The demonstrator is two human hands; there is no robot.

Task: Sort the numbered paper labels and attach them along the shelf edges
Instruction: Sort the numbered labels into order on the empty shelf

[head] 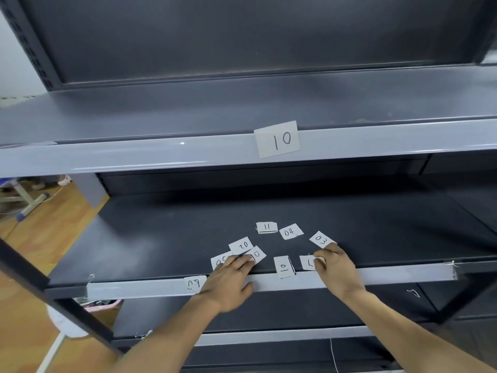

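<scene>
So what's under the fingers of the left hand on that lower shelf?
The left hand rests on overlapping paper labels: one reads 20, one beside it starts 05, and one shows a 0. Their covered parts and anything beneath cannot be seen.

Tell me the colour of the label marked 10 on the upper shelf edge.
White paper with black handwritten digits, seen in the head view: label marked 10.

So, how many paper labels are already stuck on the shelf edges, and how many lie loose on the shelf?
Labels stuck on shelf edges: 2, the "10" on the upper edge and one on the lower edge
Loose labels on the lower shelf: 8, some partly under the hands
Total: 10
</scene>
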